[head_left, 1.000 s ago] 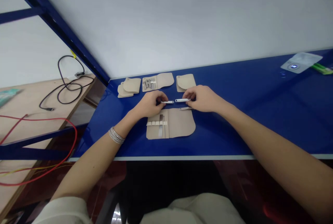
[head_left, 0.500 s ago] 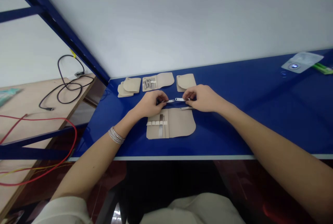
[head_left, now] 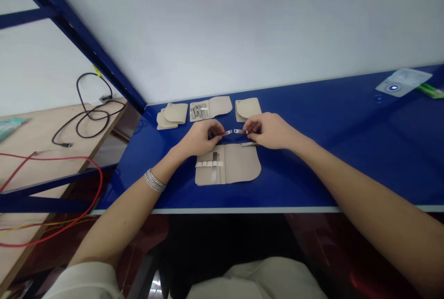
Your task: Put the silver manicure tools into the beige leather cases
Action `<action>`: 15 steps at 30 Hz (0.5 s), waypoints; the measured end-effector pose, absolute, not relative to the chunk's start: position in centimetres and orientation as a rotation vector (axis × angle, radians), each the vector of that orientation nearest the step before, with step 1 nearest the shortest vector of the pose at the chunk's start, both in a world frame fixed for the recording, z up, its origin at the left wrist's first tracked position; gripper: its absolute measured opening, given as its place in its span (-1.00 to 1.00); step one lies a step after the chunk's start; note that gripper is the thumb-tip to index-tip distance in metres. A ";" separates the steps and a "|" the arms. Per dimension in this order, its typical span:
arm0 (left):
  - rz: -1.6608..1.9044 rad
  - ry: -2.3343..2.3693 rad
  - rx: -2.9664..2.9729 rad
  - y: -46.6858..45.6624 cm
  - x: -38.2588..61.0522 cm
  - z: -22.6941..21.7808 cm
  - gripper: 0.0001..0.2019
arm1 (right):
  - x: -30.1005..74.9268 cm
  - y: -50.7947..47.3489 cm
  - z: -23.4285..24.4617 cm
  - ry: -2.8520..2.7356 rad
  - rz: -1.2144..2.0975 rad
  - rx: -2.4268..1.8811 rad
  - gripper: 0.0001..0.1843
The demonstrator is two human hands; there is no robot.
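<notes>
An open beige tool pouch (head_left: 239, 165) lies on the blue table (head_left: 329, 151), with one metal tool in its left loops. Just beyond it, my left hand (head_left: 199, 139) pinches a small metal tool (head_left: 227, 133). My right hand (head_left: 272, 131) pinches a second small metal tool (head_left: 240, 131), and the two tool tips nearly meet between my hands. A third thin metal tool (head_left: 248, 144) lies on the table under my right hand, at the pouch's top edge.
Further back lie a folded beige pouch (head_left: 172, 115), an open pouch with several tools (head_left: 210, 108) and another folded pouch (head_left: 247, 109). A white device with a blue light (head_left: 402, 82) sits far right. Cables (head_left: 90, 116) lie on the wooden bench at left.
Both hands stay in place; the two held tools have been drawn slightly closer together and tilted a little.
</notes>
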State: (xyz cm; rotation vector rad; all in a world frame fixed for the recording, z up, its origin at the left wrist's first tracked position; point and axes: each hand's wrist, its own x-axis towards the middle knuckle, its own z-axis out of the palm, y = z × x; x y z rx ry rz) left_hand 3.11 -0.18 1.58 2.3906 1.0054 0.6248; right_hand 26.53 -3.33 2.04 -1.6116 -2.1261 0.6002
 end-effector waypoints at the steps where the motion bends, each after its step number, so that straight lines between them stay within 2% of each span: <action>1: 0.634 1.002 2.387 -0.2 3.1 1.6 -0.86 | 26.5 -3.3 2.0 -2.126 0.602 -1.608 -0.76; 10: 0.692 0.962 2.323 -0.3 3.2 1.3 -0.86 | 26.4 -3.5 2.1 -2.106 0.631 -1.576 -0.77; 15: 0.725 0.936 2.308 -0.4 3.2 1.3 -0.66 | 26.3 -3.6 2.1 -2.100 0.641 -1.553 -0.80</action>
